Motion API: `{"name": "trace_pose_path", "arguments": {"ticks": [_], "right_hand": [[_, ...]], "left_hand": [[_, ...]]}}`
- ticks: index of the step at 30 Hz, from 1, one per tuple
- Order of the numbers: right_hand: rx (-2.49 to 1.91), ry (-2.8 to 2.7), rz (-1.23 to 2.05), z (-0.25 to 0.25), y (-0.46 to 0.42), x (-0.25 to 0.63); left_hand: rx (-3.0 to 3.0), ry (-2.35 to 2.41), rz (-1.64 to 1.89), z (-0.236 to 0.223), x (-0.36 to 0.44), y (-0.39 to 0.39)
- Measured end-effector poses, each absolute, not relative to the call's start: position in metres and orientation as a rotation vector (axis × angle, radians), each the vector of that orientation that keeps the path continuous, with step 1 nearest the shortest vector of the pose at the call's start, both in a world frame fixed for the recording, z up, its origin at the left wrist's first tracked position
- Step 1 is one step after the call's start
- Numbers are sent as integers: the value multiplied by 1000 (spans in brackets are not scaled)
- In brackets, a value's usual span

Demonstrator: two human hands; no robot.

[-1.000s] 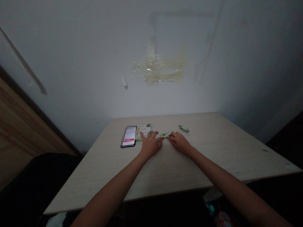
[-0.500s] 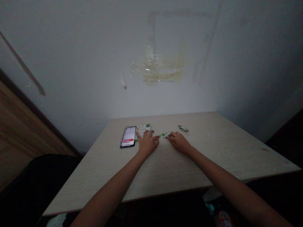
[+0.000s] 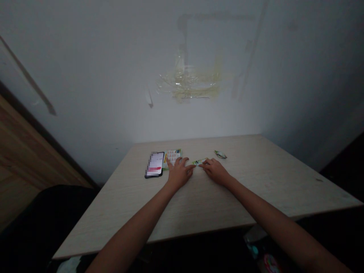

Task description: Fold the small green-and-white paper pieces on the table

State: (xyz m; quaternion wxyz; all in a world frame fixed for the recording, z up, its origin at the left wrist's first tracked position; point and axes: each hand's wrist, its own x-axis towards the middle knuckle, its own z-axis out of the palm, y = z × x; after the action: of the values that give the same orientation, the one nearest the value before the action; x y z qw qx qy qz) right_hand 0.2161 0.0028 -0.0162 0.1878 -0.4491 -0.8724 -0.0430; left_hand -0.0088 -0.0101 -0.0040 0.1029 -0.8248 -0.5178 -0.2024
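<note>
A small strip of folded paper [image 3: 199,162], printed in green and white, lies on the table between my hands. At its right end my right hand [image 3: 216,170] is closed, with fingers and thumb pressed on the paper. My left hand [image 3: 179,173] has its fingers spread, and its thumb reaches the strip's left end. Beneath and beyond the left fingers lies a printed sheet [image 3: 173,154] with a grid of small pictures, partly hidden by the hand.
A phone [image 3: 155,165] with a lit screen lies left of the sheet. Behind my right hand sits a small green-and-white folded paper piece [image 3: 220,154]. The light wood table [image 3: 199,204] meets a wall [image 3: 119,94] with old tape [image 3: 196,89] on it.
My left hand has shifted slightly to the right, its thumb further along the strip's left end. The right hand stays almost in place.
</note>
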Motion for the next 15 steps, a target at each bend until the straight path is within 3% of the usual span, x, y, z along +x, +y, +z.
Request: {"name": "trace_pose_path", "arguments": {"ticks": [15], "right_hand": [[-1260,-2454,-113,-19,4,218]], "left_hand": [[-2388,-1554,-642,-5,-10,-8]]}}
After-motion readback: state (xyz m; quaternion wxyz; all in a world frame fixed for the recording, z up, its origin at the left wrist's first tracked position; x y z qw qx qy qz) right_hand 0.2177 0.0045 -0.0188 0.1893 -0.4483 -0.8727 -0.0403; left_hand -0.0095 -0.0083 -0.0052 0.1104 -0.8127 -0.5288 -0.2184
